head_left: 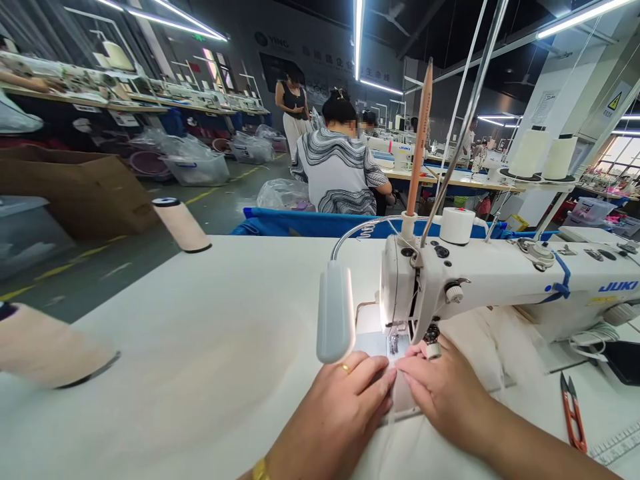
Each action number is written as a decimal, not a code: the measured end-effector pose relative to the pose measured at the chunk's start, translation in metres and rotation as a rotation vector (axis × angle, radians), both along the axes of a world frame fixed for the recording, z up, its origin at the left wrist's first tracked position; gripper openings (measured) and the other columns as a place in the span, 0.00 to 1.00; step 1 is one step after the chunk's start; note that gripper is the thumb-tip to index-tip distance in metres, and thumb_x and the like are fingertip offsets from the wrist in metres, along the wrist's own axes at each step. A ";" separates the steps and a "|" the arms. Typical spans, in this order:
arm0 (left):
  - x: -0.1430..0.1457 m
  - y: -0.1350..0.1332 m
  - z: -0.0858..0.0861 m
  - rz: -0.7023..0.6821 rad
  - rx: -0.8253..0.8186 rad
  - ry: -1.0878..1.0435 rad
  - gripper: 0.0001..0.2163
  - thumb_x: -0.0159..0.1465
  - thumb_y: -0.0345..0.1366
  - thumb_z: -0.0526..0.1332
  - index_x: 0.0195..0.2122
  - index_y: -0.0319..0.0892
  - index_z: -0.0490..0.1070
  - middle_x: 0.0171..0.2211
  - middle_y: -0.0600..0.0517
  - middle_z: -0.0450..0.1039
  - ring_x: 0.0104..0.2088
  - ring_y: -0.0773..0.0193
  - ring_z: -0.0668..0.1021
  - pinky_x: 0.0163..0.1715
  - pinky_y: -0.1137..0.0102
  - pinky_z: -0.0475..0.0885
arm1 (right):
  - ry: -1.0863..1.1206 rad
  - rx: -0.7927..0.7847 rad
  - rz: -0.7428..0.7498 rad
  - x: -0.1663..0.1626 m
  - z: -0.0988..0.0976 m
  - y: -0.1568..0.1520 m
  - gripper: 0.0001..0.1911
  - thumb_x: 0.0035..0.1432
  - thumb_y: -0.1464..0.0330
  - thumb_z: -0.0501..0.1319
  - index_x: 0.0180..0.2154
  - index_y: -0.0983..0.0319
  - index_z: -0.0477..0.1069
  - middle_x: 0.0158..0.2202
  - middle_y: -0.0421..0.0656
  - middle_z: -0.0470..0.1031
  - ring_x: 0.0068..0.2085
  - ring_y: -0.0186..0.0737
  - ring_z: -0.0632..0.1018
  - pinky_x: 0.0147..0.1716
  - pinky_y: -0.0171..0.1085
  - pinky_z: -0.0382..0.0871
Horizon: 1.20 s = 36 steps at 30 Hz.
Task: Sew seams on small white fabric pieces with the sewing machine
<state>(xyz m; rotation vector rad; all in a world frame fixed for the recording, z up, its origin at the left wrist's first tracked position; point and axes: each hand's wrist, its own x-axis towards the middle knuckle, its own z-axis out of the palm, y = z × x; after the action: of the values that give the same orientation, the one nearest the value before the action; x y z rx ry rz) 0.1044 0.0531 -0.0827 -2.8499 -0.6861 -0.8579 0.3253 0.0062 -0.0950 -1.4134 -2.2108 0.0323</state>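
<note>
A white sewing machine (480, 273) stands over the table, its needle and presser foot (394, 343) lit from the side. Just in front of the foot, my left hand (347, 400) has its fingers closed and pressed down on thin white fabric (513, 343). My right hand (445, 390) pinches the same fabric, thumb and fingertips close to the left ones. The cloth runs toward me between my wrists and also lies bunched to the right under the machine arm. Its exact edge at my fingertips is hard to make out.
A grey lamp (335, 313) hangs left of the needle. Thread cones (183, 225) stand along the table's left side. Red-handled thread snips (573, 413), a ruler (620, 443) and a dark phone-like object (623, 360) lie at right. A seated person (340, 160) works ahead.
</note>
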 end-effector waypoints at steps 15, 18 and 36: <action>0.003 0.002 -0.010 0.058 0.012 0.016 0.13 0.73 0.30 0.58 0.54 0.43 0.78 0.51 0.48 0.84 0.46 0.50 0.83 0.42 0.57 0.74 | -0.011 0.120 -0.055 0.002 -0.002 0.007 0.14 0.68 0.76 0.60 0.47 0.58 0.81 0.44 0.50 0.79 0.46 0.53 0.76 0.44 0.45 0.73; 0.004 0.002 -0.010 0.063 0.027 0.010 0.13 0.73 0.29 0.57 0.54 0.43 0.77 0.52 0.47 0.84 0.47 0.49 0.83 0.43 0.56 0.74 | -0.028 0.131 -0.071 0.002 -0.003 0.007 0.13 0.67 0.76 0.60 0.47 0.59 0.82 0.44 0.51 0.80 0.45 0.53 0.76 0.42 0.45 0.74; -0.014 -0.001 0.004 -0.093 -0.384 -0.040 0.13 0.68 0.21 0.53 0.36 0.47 0.71 0.41 0.53 0.81 0.40 0.60 0.81 0.43 0.66 0.75 | -0.091 -0.239 0.171 0.011 0.039 -0.016 0.06 0.69 0.67 0.69 0.41 0.59 0.72 0.46 0.44 0.81 0.48 0.50 0.77 0.49 0.45 0.69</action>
<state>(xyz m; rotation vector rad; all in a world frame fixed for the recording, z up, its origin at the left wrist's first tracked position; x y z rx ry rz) 0.0899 0.0518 -0.0787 -3.2334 -0.8072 -0.8813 0.3360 -0.0102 -0.0558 -1.3662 -2.4646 0.3070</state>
